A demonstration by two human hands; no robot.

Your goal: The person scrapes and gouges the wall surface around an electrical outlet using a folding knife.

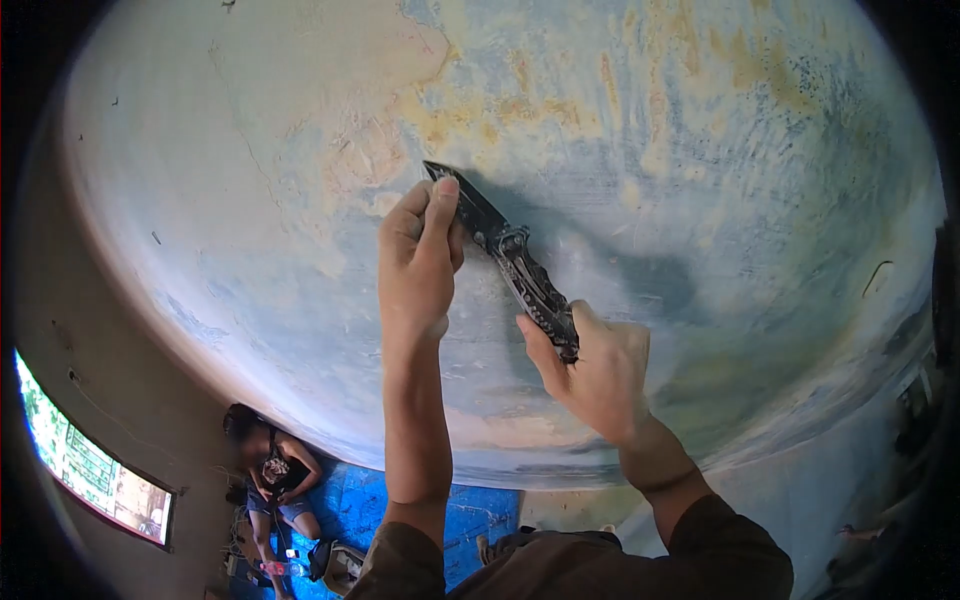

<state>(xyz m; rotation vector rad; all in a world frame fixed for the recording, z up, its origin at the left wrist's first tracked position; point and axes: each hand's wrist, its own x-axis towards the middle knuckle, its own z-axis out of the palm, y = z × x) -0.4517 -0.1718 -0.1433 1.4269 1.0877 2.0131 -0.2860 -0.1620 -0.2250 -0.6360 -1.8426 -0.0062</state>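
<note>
A black folding knife (510,262) is unfolded, held up in front of a weathered, stained wall (300,200). My left hand (420,245) pinches the blade near its pointed tip, thumb on the flat side. My right hand (600,365) grips the far end of the patterned handle, thumb and fingers closed around it. The knife slants from upper left to lower right. Its shadow falls on the wall to the right. Whether the tip touches the wall I cannot tell.
Lower left, a person (278,475) sits on a blue tarp (355,500), with a bag (343,562) and a bottle (285,568) close by. A window (90,460) lies at far left. The wall shows cracks and peeling yellowish patches.
</note>
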